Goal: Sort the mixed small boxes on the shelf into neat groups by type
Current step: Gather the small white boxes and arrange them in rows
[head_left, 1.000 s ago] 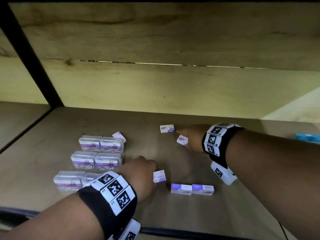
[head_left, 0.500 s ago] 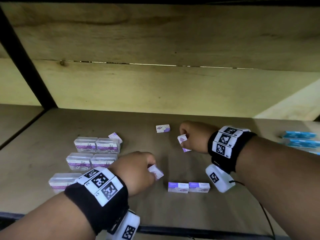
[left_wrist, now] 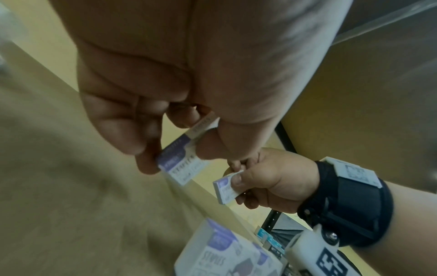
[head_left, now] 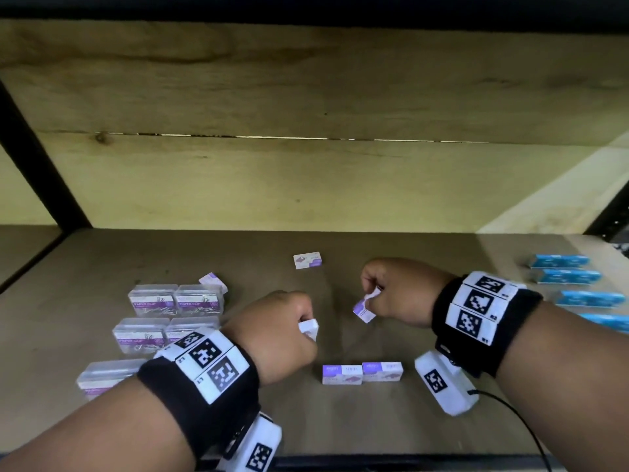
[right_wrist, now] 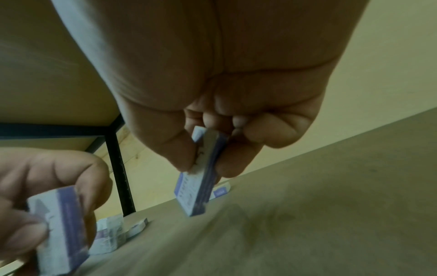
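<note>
My left hand [head_left: 282,321] pinches a small white-and-purple staples box [head_left: 309,329] above the shelf; the left wrist view shows that box [left_wrist: 182,158] between thumb and fingers. My right hand [head_left: 391,294] pinches another staples box [head_left: 365,306], seen tilted on end in the right wrist view [right_wrist: 198,188]. Two matching staples boxes [head_left: 362,373] lie side by side near the front edge. Another staples box [head_left: 307,260] lies farther back, and one [head_left: 213,282] leans behind the clear paper clip boxes [head_left: 175,299] grouped at the left.
Several blue boxes [head_left: 565,277] are lined up at the right end of the wooden shelf [head_left: 374,420]. A black frame post [head_left: 37,168] stands at the back left. The board of the shelf above hangs low overhead.
Both hands have lifted their staples boxes off the shelf and drawn them back toward me. The right hand came away from the box at the back.
</note>
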